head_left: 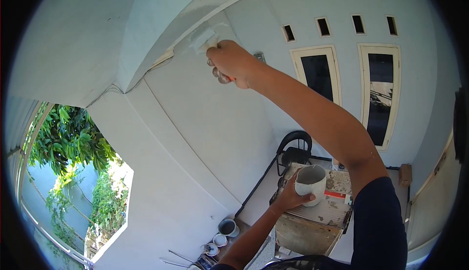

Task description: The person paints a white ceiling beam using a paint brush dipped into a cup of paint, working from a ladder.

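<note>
The right hand [232, 65] was closed round a paintbrush [202, 38], bristles pressed to the wall [210, 123] just above the knuckles. The brush looked light and stiff, and the fist hid its handle. Below, the left hand [292, 196] gripped a paint-smeared cup [311, 183], probably slippery, its contents unseen.

I see bright daylight pouring in from the opening [110, 197] at lower left, blown out there, soft shade on the wall [205, 123], heavy fisheye bending and black corners.
</note>
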A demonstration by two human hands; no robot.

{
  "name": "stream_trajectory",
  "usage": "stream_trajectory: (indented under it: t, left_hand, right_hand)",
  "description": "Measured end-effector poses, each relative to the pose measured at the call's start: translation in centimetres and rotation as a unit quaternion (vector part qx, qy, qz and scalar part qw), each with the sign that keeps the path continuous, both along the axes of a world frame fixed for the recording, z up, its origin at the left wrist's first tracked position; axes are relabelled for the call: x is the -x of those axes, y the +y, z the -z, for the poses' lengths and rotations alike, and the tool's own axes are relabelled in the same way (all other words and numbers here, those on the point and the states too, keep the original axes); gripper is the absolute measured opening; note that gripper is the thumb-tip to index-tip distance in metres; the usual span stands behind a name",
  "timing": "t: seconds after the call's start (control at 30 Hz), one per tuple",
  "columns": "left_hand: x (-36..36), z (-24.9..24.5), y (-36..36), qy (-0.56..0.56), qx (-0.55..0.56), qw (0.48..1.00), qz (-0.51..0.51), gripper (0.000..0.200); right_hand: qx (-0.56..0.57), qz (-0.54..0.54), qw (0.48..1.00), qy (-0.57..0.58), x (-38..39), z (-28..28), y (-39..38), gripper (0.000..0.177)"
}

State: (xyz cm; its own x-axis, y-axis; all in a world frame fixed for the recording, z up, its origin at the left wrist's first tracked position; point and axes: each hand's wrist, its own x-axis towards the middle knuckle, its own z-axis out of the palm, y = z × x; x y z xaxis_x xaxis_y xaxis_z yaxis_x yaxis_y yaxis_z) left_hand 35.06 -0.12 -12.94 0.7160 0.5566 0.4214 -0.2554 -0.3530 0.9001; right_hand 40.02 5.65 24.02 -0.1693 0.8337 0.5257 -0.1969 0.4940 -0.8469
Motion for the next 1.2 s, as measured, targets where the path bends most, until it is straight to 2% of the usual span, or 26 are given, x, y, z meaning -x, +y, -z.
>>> stream_trajectory:
  t: [0.07, 0.17, 0.23, 0.33, 0.37, 0.43, 0.47, 0.53, 0.7, 0.77, 0.87, 1.0, 1.07, 1.1, 1.17, 1.2]
  left_hand:
    - [0.0, 0.2, 0.2, 0.002, -0.003, 1.0, 0.0, 0.09]
    - [-0.1, 0.7, 0.5, -0.002, -0.005, 1.0, 0.001, 0.09]
    - [0.1, 0.7, 0.3, -0.006, -0.002, 1.0, 0.002, 0.09]
    - [0.1, 0.6, 0.3, 0.0, -0.026, 1.0, -0.007, 0.09]
    - [0.0, 0.6, 0.3, -0.002, -0.026, 1.0, -0.008, 0.09]
    - [0.1, 0.6, 0.3, -0.002, -0.025, 1.0, -0.011, 0.089]
    - [0.0, 0.7, 0.4, -0.002, -0.024, 1.0, -0.01, 0.089]
    - [-0.1, 0.7, 0.4, -0.002, -0.021, 1.0, -0.008, 0.089]
    - [0.0, 0.1, -0.1, -0.007, -0.025, 1.0, -0.015, 0.086]
    - [0.2, 0.5, -0.1, -0.006, -0.019, 1.0, -0.009, 0.086]
    - [-0.2, 0.4, 0.4, -0.012, -0.019, 1.0, -0.001, 0.087]
    - [0.0, 0.5, 0.1, -0.005, -0.018, 1.0, -0.01, 0.088]
    - [0.0, 0.5, 0.1, -0.001, -0.02, 1.0, -0.008, 0.088]
    - [0.0, 0.4, 0.2, -0.001, -0.023, 1.0, -0.005, 0.088]
    - [-0.1, 0.3, 0.2, -0.003, -0.019, 1.0, -0.004, 0.088]
    - [0.0, 0.4, 0.1, -0.003, -0.015, 1.0, -0.002, 0.088]
  right_hand:
    - [0.03, -0.022, 0.999, 0.03, -0.1, -1.1, 0.5, 0.016]
    - [-0.03, 0.041, 0.999, 0.001, 0.3, -1.7, -0.3, 0.017]
    - [-0.131, 0.123, 0.981, -0.076, 0.9, -0.1, -0.8, 0.018]
    - [-0.175, 0.126, 0.969, -0.118, 0.8, 1.5, -1.0, 0.017]
    - [-0.174, 0.125, 0.97, -0.118, 0.4, 1.6, -1.0, 0.017]
    - [-0.032, 0.042, 0.998, -0.044, -0.2, 1.1, -1.4, 0.015]
    - [-0.031, 0.041, 0.998, -0.043, -0.4, 0.7, -1.1, 0.015]
    - [0.033, 0.023, 0.999, 0.036, -0.9, -0.8, -0.1, 0.013]
    - [-0.016, 0.045, 0.998, 0.028, -0.8, -1.8, -0.7, 0.01]
    - [-0.093, 0.07, 0.989, -0.095, -2.1, -0.2, 0.0, 0.012]
    - [-0.07, 0.071, 0.991, -0.087, -2.2, 0.8, -0.1, 0.015]
    - [-0.026, 0.051, 0.997, -0.05, -2.1, -0.6, 0.5, 0.02]
    - [-0.113, 0.113, 0.98, -0.117, -1.8, -0.9, -0.1, 0.021]
    - [-0.113, 0.112, 0.98, -0.118, -1.7, -0.6, 0.5, 0.021]
    - [-0.256, 0.189, 0.932, -0.174, -1.2, 0.6, 1.5, 0.021]
    - [-0.255, 0.188, 0.932, -0.174, -1.2, 0.9, 0.9, 0.021]
